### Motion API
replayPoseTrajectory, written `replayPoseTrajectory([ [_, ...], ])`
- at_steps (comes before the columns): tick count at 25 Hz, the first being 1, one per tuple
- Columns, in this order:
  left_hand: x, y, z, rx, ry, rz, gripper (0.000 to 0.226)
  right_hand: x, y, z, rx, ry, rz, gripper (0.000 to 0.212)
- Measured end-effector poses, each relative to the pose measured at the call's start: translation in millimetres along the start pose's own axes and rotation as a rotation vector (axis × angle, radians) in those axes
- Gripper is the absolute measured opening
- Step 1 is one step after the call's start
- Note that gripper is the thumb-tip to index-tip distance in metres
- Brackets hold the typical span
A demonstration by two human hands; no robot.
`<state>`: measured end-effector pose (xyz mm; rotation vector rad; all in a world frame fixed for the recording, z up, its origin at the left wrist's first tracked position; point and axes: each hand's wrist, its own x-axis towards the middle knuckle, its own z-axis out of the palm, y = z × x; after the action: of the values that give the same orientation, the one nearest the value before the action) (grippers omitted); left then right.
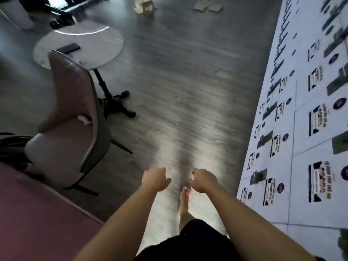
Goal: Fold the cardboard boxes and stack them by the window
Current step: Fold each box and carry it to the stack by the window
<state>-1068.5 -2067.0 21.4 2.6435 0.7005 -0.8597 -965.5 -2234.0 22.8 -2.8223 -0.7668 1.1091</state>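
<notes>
Both hands are held out low in front of the body over the floor, and neither grip holds anything: the left hand [156,178] has its fingers loosely curled downward with nothing in them, and the right hand [203,179] is the same, fingers hanging in a slack curl, the two hands near each other but apart. Between and below them a bare foot [185,199] is planted on the grey wood-look floor [188,91], above dark shorts [188,242] at the bottom edge. To the right runs a tall white wall of stacked printed cartons [301,129], their labels blurred and unreadable. To the left stands a pinkish-beige chair [75,119] with something small and pale lying on its seat, and beside it a round white surface [90,42] on a black wheeled base, carrying a dark flat object [68,47]. A reddish-pink rug or cushion [37,213] fills the lower left corner. The cardboard boxes [146,4] sit far off at the top of the view, on the floor, with flat cardboard pieces [207,5] lying to their right; the view is motion-blurred, so their folds cannot be made out.
</notes>
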Motion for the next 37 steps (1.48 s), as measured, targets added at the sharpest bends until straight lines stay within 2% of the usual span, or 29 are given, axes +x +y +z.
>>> replayPoseTrajectory([
  [5,90.8,-16.1,-75.2,-0.042,-0.007,-0.136,0.050,119.1,-27.8,-82.0,-0.064,-0.073,-0.083,0.049],
  [11,191.3,-26.1,-172.9,-0.173,0.008,-0.228,0.042,244.6,-72.5,-192.4,-0.121,-0.053,-0.204,0.055],
  [18,346.7,-60.9,-284.8,-0.153,0.020,-0.168,0.046,397.5,-117.8,-302.1,-0.111,-0.039,-0.163,0.052],
  [23,478.4,-80.5,-413.4,-0.034,-0.012,-0.077,0.049,494.5,-142.5,-405.5,-0.004,0.000,-0.080,0.052],
  [31,685.5,-17.6,-562.7,0.039,0.008,0.057,0.050,666.0,-104.9,-540.1,0.061,0.005,0.035,0.047],
  [37,816.7,21.5,-666.7,-0.039,0.023,-0.027,0.052,804.5,-82.0,-667.5,-0.018,-0.001,-0.006,0.049],
])
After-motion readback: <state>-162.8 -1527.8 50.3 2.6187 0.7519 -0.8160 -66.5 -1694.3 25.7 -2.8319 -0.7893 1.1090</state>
